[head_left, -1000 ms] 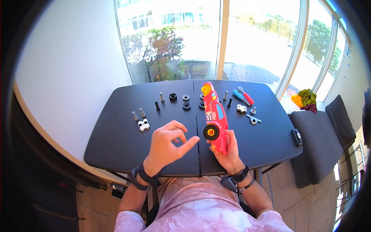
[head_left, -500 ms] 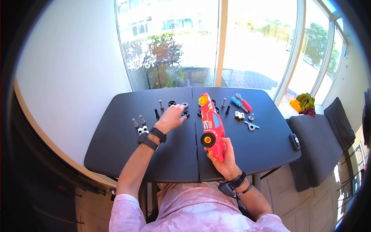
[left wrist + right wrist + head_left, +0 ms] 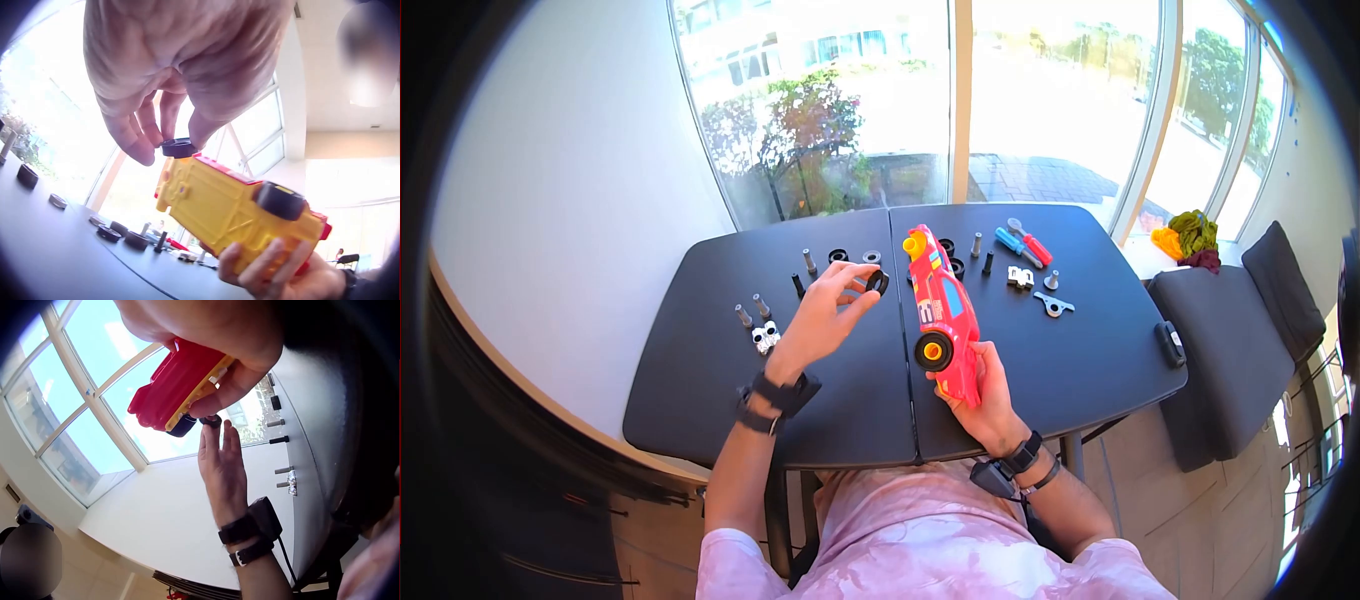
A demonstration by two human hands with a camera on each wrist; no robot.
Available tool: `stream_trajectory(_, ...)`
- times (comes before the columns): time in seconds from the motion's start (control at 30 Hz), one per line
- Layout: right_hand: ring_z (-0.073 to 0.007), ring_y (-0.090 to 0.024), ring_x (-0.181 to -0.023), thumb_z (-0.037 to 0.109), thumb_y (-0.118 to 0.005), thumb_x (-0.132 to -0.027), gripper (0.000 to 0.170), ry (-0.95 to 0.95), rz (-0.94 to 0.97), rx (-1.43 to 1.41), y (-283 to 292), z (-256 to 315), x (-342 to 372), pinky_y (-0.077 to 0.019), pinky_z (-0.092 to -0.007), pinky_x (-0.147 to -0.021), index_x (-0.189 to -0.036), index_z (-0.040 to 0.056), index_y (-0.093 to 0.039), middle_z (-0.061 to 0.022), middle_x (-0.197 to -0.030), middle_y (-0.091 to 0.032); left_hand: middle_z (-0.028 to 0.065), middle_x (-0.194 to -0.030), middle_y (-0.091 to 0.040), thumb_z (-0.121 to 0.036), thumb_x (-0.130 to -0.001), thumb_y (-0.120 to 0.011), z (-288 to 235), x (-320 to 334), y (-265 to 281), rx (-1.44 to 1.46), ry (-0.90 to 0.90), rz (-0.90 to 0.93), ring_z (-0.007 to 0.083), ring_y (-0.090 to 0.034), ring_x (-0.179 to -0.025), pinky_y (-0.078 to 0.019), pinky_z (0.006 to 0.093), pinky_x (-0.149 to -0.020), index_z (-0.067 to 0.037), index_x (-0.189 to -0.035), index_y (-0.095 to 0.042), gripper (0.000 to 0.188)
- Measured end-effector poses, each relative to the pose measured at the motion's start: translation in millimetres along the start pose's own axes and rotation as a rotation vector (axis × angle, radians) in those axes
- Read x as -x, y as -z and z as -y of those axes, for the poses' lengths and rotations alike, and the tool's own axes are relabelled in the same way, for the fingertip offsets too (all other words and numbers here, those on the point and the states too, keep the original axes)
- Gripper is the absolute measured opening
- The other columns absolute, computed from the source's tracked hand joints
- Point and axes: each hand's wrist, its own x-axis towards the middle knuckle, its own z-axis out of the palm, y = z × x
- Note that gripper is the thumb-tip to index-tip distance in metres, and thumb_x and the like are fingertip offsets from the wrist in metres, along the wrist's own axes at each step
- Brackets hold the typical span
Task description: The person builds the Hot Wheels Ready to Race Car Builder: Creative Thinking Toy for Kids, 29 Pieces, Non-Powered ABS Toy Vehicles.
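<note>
My left hand (image 3: 818, 315) pinches a small black wheel (image 3: 878, 283) between thumb and fingers, just left of the toy car. In the left wrist view the wheel (image 3: 179, 148) is held flat above one end of the car's yellow underside (image 3: 215, 200). My right hand (image 3: 988, 400) grips the rear of the red toy car (image 3: 948, 310), which stands tilted up over the table. One black wheel (image 3: 933, 351) with a yellow hub sits at its lower end; a bare yellow hub (image 3: 914, 245) shows at the upper end.
On the black table (image 3: 840, 410) lie grey bolts (image 3: 808, 261), rings (image 3: 871, 257), a silver engine piece (image 3: 766, 338), a white block (image 3: 1020, 278), a grey bracket (image 3: 1053, 305), blue (image 3: 1017, 246) and red (image 3: 1034, 248) tools, and a black device (image 3: 1169, 344) near the right edge.
My left hand reached to the rings at the back of the table, took hold of a black wheel and lifted it toward the car. My right hand keeps its grip on the car.
</note>
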Motion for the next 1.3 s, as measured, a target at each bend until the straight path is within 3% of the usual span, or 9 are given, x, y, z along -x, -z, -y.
stream_trajectory(0.23,-0.0272,-0.08,-0.101,0.039,-0.052,-0.114,0.046,0.0,0.042,0.016,6,1,0,-0.0671,-0.036,-0.079,-0.141,0.0026,-0.062,-0.0135,-0.121,-0.079,0.0104,-0.137,-0.063,-0.001,-0.104,-0.075,-67,53,-8,0.045,-0.13,-0.03,0.0197,-0.067,-0.12,-0.0623,0.0338,-0.099,-0.004,-0.15,-0.067,0.047)
stream_trajectory(0.4,-0.0274,-0.08,-0.101,0.039,-0.051,-0.115,0.047,0.009,0.005,0.01,2,0,3,-0.0671,-0.0363,-0.08,-0.142,0.0021,-0.063,-0.014,-0.122,-0.079,0.0147,-0.133,-0.066,-0.002,-0.099,-0.079,-84,64,-23,-0.066,-0.25,-0.082,0.0287,-0.07,-0.114,-0.061,0.0373,-0.094,-0.007,-0.149,-0.07,0.051)
stream_trajectory(0.57,-0.0271,-0.08,-0.101,0.039,-0.049,-0.116,0.048,0.004,0.044,0.024,5,0,1,-0.0671,-0.0364,-0.08,-0.143,0.002,-0.063,-0.0136,-0.122,-0.08,0.0153,-0.137,-0.065,-0.005,-0.099,-0.08,-88,66,-31,-0.18,-0.293,0.005,0.0338,-0.066,-0.12,-0.0572,0.0433,-0.103,-0.008,-0.151,-0.069,0.053)
stream_trajectory(0.67,-0.0187,-0.079,-0.095,0.043,-0.054,-0.113,0.047,0.024,-0.015,0.09,-5,-1,4,-0.0565,-0.0284,-0.065,-0.14,0.0061,-0.064,-0.0075,-0.118,-0.079,0.0144,-0.138,-0.065,-0.006,-0.1,-0.08,-88,66,-35,-0.197,-0.29,0.037,0.0347,-0.064,-0.124,-0.0565,0.0448,-0.105,-0.009,-0.151,-0.069,0.053)
stream_trajectory(0.73,-0.0233,-0.08,-0.099,0.04,-0.05,-0.115,0.047,0.006,0.025,0.037,4,-1,1,-0.0638,-0.033,-0.075,-0.142,0.0036,-0.063,-0.0106,-0.121,-0.08,0.014,-0.139,-0.065,-0.006,-0.1,-0.08,-88,65,-38,-0.217,-0.295,0.043,0.0351,-0.063,-0.126,-0.0565,0.0453,-0.105,-0.009,-0.151,-0.069,0.053)
stream_trajectory(0.87,-0.0253,-0.081,-0.101,0.038,-0.049,-0.116,0.048,-0.008,0.061,0.011,9,-1,0,-0.0672,-0.0351,-0.081,-0.144,0.0026,-0.063,-0.012,-0.122,-0.08,0.014,-0.14,-0.065,-0.005,-0.099,-0.081,-85,62,-39,-0.2,-0.305,0.04,0.0349,-0.065,-0.125,-0.0567,0.0453,-0.106,-0.009,-0.152,-0.069,0.055)
stream_trajectory(0.97,-0.0149,-0.077,-0.09,0.043,-0.054,-0.112,0.046,0.019,-0.059,0.094,-10,-1,6,-0.0554,-0.027,-0.064,-0.139,0.0065,-0.065,-0.0052,-0.115,-0.079,0.0143,-0.136,-0.066,-0.005,-0.097,-0.083,-81,62,-40,-0.163,-0.304,0.045,0.0334,-0.067,-0.123,-0.0581,0.0445,-0.104,-0.009,-0.151,-0.07,0.056)
stream_trajectory(1.17,-0.0165,-0.077,-0.105,0.043,-0.055,-0.113,0.049,0.021,-0.012,0.079,-13,0,9,-0.0612,-0.0311,-0.081,-0.144,0.0053,-0.062,-0.0071,-0.126,-0.077,0.0139,-0.131,-0.067,-0.004,-0.094,-0.086,-86,64,-41,-0.05,-0.279,0.03,0.0284,-0.075,-0.114,-0.0607,0.0414,-0.1,-0.009,-0.148,-0.074,0.055)
stream_trajectory(1.3,-0.0162,-0.077,-0.096,0.039,-0.049,-0.116,0.044,0.015,-0.029,0.058,-18,1,11,-0.0639,-0.0324,-0.08,-0.142,0.0065,-0.063,-0.0065,-0.119,-0.079,0.0128,-0.131,-0.069,-0.003,-0.093,-0.089,-82,64,-43,-0.02,-0.25,0.009,0.0253,-0.077,-0.111,-0.0628,0.0382,-0.099,-0.007,-0.144,-0.076,0.053)
